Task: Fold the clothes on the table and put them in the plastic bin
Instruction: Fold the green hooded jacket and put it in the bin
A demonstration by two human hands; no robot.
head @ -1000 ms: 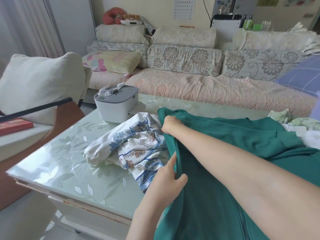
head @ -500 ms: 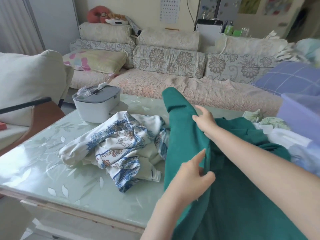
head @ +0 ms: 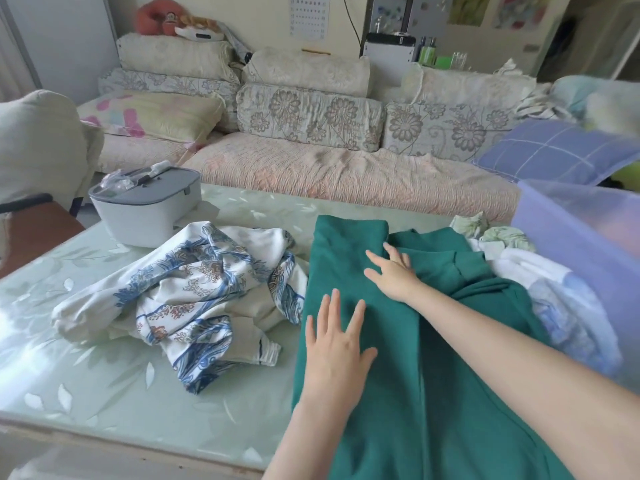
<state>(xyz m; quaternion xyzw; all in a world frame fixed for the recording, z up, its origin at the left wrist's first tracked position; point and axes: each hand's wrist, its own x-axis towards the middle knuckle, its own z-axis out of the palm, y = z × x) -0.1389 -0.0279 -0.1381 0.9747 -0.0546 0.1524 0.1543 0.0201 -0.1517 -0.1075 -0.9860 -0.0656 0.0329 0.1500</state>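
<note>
Currently | left hand [head: 334, 351] flat, splayed on green garment [head: 346, 254] | right hand [head: 394, 275] same | grips hold nothing

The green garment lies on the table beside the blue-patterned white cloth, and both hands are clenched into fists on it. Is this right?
Not quite: the left hand and the right hand are not fists but lie flat on the green garment with straight fingers, as the head view shows. It does lie on the table beside the blue-patterned white cloth.
</note>
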